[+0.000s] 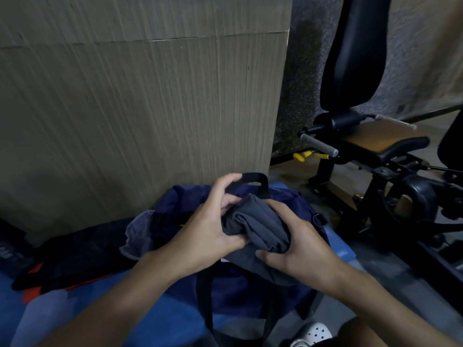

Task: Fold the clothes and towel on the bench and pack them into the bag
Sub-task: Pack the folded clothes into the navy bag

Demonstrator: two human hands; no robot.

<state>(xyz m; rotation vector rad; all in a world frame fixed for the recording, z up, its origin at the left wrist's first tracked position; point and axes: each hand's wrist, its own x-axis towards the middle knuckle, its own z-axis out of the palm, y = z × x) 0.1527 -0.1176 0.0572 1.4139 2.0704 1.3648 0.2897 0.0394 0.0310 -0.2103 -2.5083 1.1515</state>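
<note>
Both hands hold a folded grey cloth (258, 221) just over the blue bag (233, 291). The left hand (210, 236) has its grip curled round the cloth's 9 o'clock side. The right hand (298, 244) has its grip clamped on the 4 o'clock side. The bag sits on the blue tabletop (160, 316). At 9 o'clock from the bag lies a pale blue-grey cloth (139, 234), and past it a heap of dark clothes (75, 254). A big brown cardboard sheet (140, 96) stands at 12 o'clock.

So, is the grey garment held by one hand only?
No, the left hand and the right hand both grip the grey garment over the navy bag.
</note>
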